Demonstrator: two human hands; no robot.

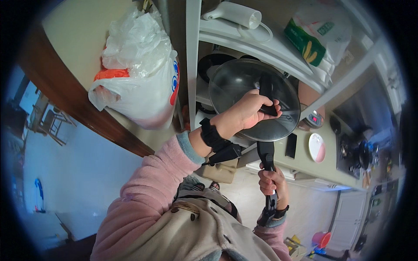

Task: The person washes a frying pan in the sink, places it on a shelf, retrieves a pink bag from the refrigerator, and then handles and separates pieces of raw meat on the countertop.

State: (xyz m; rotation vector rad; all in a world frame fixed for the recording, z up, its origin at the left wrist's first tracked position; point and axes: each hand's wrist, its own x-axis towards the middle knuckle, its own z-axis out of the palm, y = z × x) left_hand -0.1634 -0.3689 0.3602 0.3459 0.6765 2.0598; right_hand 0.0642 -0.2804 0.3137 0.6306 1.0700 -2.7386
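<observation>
A wok with a glass lid (pixel 228 88) on it is in front of me, before an open shelf. My left hand (pixel 256 109) grips the black knob handle (pixel 267 88) standing on the lid. Lower down, my right hand (pixel 273 184) is closed around the wok's long black handle (pixel 266 153), which points back towards me. The clear lid has a metal rim and covers most of the wok's body. Behind it, a dark round pan (pixel 214 63) is partly visible on the shelf.
White shelf posts (pixel 192 65) rise beside the wok. A stuffed plastic bag (pixel 140 88) hangs at left. Above are a white handheld appliance (pixel 233 14) and a green-and-white bag (pixel 310 45). On the right counter are a phone-like black slab (pixel 291 145), a pink-and-white plate (pixel 316 147) and a rice cooker (pixel 313 119).
</observation>
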